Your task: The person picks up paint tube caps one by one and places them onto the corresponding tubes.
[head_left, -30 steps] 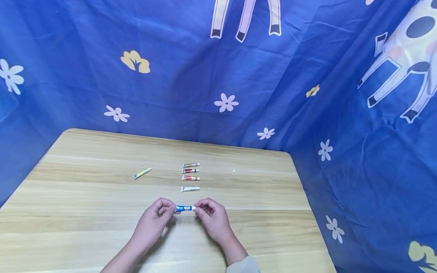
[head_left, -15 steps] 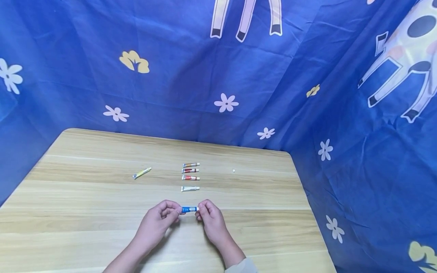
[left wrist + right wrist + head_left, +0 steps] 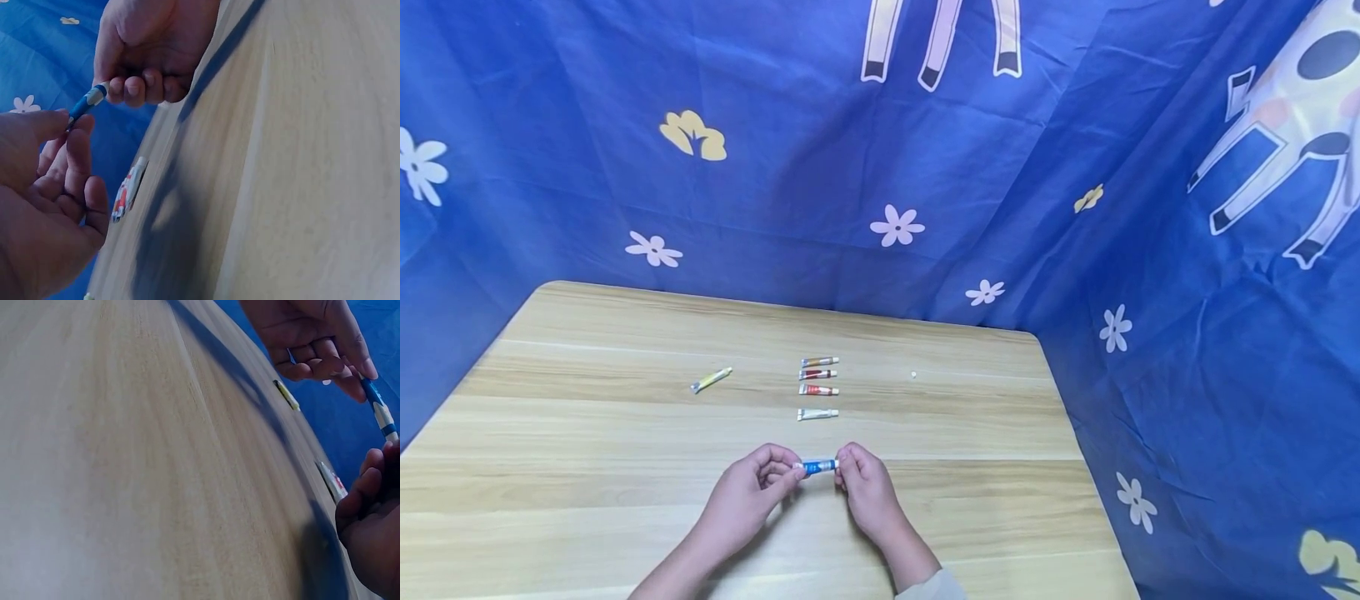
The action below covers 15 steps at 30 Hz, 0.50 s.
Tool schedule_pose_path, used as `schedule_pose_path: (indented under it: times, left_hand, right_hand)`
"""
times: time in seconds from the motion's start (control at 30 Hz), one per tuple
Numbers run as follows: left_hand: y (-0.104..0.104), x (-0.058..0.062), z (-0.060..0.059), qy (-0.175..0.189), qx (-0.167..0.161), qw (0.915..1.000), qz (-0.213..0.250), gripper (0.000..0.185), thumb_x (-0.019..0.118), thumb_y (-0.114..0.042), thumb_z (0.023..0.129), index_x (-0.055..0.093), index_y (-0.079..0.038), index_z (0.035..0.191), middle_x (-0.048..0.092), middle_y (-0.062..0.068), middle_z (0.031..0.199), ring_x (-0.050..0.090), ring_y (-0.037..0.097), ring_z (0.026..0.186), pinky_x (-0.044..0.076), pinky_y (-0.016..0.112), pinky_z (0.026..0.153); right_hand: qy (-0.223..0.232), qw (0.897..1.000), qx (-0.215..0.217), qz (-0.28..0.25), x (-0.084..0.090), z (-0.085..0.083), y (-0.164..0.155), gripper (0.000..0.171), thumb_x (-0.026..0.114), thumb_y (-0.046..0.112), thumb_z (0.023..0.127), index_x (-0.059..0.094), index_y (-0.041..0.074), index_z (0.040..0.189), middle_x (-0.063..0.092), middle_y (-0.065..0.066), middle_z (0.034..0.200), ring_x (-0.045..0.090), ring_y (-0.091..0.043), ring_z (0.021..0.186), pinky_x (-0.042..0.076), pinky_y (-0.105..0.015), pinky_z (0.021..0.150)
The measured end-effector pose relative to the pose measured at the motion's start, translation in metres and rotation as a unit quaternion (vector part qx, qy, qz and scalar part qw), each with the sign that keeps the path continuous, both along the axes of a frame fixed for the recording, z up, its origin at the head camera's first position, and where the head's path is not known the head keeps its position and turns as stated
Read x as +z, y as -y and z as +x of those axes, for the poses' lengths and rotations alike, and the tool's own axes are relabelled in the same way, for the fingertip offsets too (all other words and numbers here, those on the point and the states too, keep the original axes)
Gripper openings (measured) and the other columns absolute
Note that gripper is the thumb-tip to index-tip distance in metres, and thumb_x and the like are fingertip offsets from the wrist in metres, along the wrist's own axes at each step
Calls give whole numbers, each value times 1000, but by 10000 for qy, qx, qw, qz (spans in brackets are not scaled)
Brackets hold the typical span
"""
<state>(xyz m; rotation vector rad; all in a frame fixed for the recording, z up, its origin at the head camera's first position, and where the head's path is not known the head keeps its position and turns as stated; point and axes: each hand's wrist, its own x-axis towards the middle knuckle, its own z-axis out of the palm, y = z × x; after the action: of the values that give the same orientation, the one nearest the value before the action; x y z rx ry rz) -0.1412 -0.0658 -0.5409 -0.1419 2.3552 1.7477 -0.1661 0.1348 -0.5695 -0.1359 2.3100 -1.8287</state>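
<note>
A blue paint tube [image 3: 820,467] is held above the table between both hands. My left hand [image 3: 747,493] pinches its flat tail end between thumb and index finger. At the other end, my right hand [image 3: 869,492] pinches the white cap, which its fingers mostly hide. In the left wrist view the blue tube [image 3: 89,103] slants between the two hands. Past the hands lies a column of paint tubes: a white tube [image 3: 817,414], a red tube [image 3: 818,390], a dark red tube [image 3: 817,375] and a brown tube [image 3: 820,362].
A yellow paint tube [image 3: 711,380] lies slanted at the left of the wooden table [image 3: 587,467]. A tiny white cap-like piece [image 3: 913,374] sits to the right of the column. Blue printed cloth [image 3: 790,167] hangs behind and along the right side.
The blue tube and my left hand have shifted slightly right and toward me. My right hand's fingers have curled further over the cap end. The tubes on the table have not moved.
</note>
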Motion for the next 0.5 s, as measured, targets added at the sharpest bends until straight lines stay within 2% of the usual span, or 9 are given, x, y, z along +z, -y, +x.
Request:
schedule_pose_path:
  times: [0.1,0.2,0.27,0.37,0.5]
  left_hand:
    - [2,-1,-1,-326,-194,9990,-228,26,80,-17,97,69,-10,119,81,2,98,75,13,83,58,22,76]
    - [7,-1,-1,-992,-508,9917,-647,26,82,-16,96,71,-12,119,80,-4,94,74,8,79,59,22,74]
    - [10,0,-2,-1424,-729,9817,-1030,23,84,-17,94,74,-15,115,76,-10,87,69,2,73,57,21,72]
    - [14,3,-4,-1906,-1023,9612,-1713,20,86,-22,92,76,-22,109,68,-19,79,56,-7,69,51,22,69]
    - [15,4,-7,-2116,-1241,9369,-2492,18,86,-27,92,76,-29,107,58,-25,72,45,-8,65,43,23,67]
  right_hand:
    - [-69,9999,39,64,-2,0,-2,36,55,22,114,63,-5,90,64,-32,86,52,-5,73,45,-18,71]
    - [-123,9998,81,126,-4,0,-2,37,55,24,114,63,-2,88,65,-31,85,52,-4,72,46,-18,70]
    - [-170,9996,90,191,-6,0,-2,38,55,25,114,63,-1,88,65,-28,84,51,-2,70,45,-18,69]
    - [-215,9992,93,313,-8,0,-2,38,56,27,114,64,1,87,66,-25,83,48,1,68,44,-18,67]
    - [-226,9988,144,418,-11,1,-2,37,57,28,113,65,2,89,67,-22,83,48,1,68,44,-18,67]
